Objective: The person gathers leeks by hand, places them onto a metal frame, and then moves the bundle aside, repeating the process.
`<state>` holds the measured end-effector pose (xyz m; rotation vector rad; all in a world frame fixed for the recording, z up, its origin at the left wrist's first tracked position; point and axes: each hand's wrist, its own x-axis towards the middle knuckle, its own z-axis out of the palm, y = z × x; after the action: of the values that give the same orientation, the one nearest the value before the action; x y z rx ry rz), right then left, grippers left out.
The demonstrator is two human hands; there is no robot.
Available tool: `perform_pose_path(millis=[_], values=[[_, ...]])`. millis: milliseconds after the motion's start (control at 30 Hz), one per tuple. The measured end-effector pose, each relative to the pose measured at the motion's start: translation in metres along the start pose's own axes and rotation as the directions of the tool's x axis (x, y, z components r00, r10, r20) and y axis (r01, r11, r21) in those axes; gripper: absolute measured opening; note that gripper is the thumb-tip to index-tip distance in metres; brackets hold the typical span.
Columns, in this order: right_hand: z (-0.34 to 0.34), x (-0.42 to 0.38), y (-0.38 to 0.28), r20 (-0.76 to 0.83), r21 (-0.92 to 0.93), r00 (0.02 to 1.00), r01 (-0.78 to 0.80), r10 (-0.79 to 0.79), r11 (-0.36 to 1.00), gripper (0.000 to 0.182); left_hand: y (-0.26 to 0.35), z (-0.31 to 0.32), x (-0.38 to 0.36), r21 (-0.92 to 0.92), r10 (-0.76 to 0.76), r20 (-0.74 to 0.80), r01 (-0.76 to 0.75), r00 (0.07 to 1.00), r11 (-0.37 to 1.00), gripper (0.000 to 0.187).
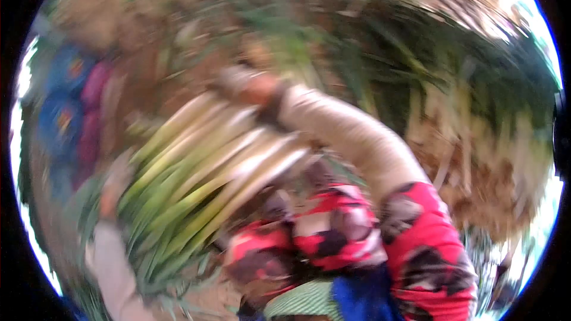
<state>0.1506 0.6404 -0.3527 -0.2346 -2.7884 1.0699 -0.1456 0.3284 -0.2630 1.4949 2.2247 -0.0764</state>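
A pile of leeks (208, 160) lies in front of me in the head view. Their white ends point up and to the right, and the green leaves fan toward the lower left. My right hand (244, 83), in a pale glove, is at the upper white ends. At the pile's left side, beside the leaves, is my left hand (117, 178), also gloved. Motion smears the fingers of both hands, so I cannot make out whether either one grips a stalk.
Blue and pink packs (65, 113) stand at the far left. More leeks (464, 77) with dark green tops and pale lower stalks lie along the right. My knees, in red patterned cloth (336, 226), are close below the pile. Brown soil (119, 12) and scattered leaves show beyond.
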Motion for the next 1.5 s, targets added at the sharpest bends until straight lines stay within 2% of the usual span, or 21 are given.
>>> perform_pose_path(millis=[100,200,267,333,433,467,500,600,733,767,800,867,1000,1067,1133,1167,1200,1267,1333,1467,1500], values=[[-0.026,-0.056,-0.073,-0.303,-0.494,0.94,-0.013,-0.158,0.87,0.048,-0.025,0.008,0.017,0.102,-0.076,0.0,0.075,0.997,0.992,0.054],[-0.063,-0.13,-0.094,-0.359,-0.309,0.933,-0.116,-0.003,0.944,0.048,-0.04,0.011,0.024,0.107,0.01,-0.011,-0.009,1.0,0.994,0.054],[-0.069,-0.191,-0.061,-0.569,-0.236,0.822,-0.178,0.013,0.955,0.044,-0.052,0.012,0.024,0.106,0.03,-0.032,-0.027,0.999,0.994,0.054],[-0.082,-0.273,-0.028,-0.643,-0.313,0.755,-0.411,0.127,0.856,0.04,-0.059,0.012,0.026,0.105,0.043,-0.05,-0.038,0.998,0.994,0.053],[-0.086,-0.418,0.018,-0.801,-0.181,0.484,-0.755,0.351,0.63,0.037,0.006,-0.019,0.02,0.311,-0.145,0.042,0.125,0.989,0.942,0.052],[-0.09,-0.467,0.033,-0.785,-0.113,0.348,-0.894,0.512,0.434,0.036,0.028,-0.029,0.014,0.414,-0.255,0.071,0.204,0.964,0.887,0.051],[-0.092,-0.512,0.044,-0.736,-0.065,0.183,-0.977,0.652,0.201,0.035,-0.008,-0.024,0.019,0.294,-0.143,-0.031,0.146,0.989,0.944,0.051],[-0.083,-0.586,0.041,-0.667,-0.009,-0.16,-0.975,0.727,-0.223,0.037,-0.013,-0.025,0.004,0.094,0.086,-0.285,-0.062,0.955,0.994,0.051],[-0.033,-0.619,0.022,-0.357,0.147,-0.489,-0.871,0.796,-0.469,0.054,0.127,0.023,-0.055,0.285,0.156,-0.457,-0.022,0.876,0.958,0.061],[0.006,-0.651,0.051,-0.362,0.139,-0.394,-0.919,0.845,-0.37,0.051,0.147,0.049,-0.063,0.004,0.079,-0.479,-0.088,0.874,0.996,0.065],[0.032,-0.672,0.065,-0.363,0.129,-0.297,-0.955,0.883,-0.268,0.048,0.144,0.068,-0.068,0.172,0.144,-0.451,-0.073,0.881,0.982,0.068],[0.047,-0.671,0.064,-0.323,0.297,-0.355,-0.918,0.877,-0.262,0.042,0.123,0.107,-0.069,0.671,0.314,-0.371,0.018,0.874,0.741,0.069],[0.049,-0.619,0.019,-0.488,0.474,-0.271,-0.881,0.83,-0.009,0.034,0.124,0.129,-0.066,0.716,0.427,-0.484,0.065,0.764,0.695,0.066],[0.016,-0.538,-0.045,-0.572,0.649,-0.146,-0.683,0.807,0.336,0.029,0.142,0.127,-0.068,0.697,0.377,-0.513,0.118,0.771,0.707,0.064],[0.034,-0.524,-0.048,-0.432,0.822,-0.032,-0.426,0.901,0.379,0.024,0.17,0.119,-0.075,0.62,0.296,-0.517,0.113,0.803,0.776,0.062],[0.027,-0.485,-0.07,-0.544,0.809,0.042,-0.238,0.838,0.537,0.019,0.178,0.117,-0.076,0.597,0.288,-0.53,0.11,0.797,0.795,0.066],[0.03,-0.472,-0.069,-0.608,0.697,0.136,-0.381,0.782,0.608,0.024,0.181,0.116,-0.077,0.573,0.283,-0.542,0.101,0.791,0.813,0.07],[-0.003,-0.422,-0.092,-0.625,0.684,0.287,-0.247,0.726,0.686,0.028,0.181,0.116,-0.076,0.588,0.27,-0.533,0.122,0.802,0.799,0.061],[-0.034,-0.37,-0.101,-0.633,0.731,0.17,-0.19,0.755,0.655,0.025,0.195,0.113,-0.078,0.582,0.247,-0.522,0.129,0.816,0.803,0.058],[-0.074,-0.302,-0.056,-0.75,0.593,0.234,-0.176,0.618,0.786,0.032,0.207,0.112,-0.075,0.633,0.332,-0.533,0.106,0.778,0.767,0.056],[-0.073,-0.282,-0.03,-0.813,0.448,0.254,-0.301,0.524,0.842,0.033,0.209,0.112,-0.076,0.63,0.334,-0.536,0.105,0.775,0.769,0.058]])
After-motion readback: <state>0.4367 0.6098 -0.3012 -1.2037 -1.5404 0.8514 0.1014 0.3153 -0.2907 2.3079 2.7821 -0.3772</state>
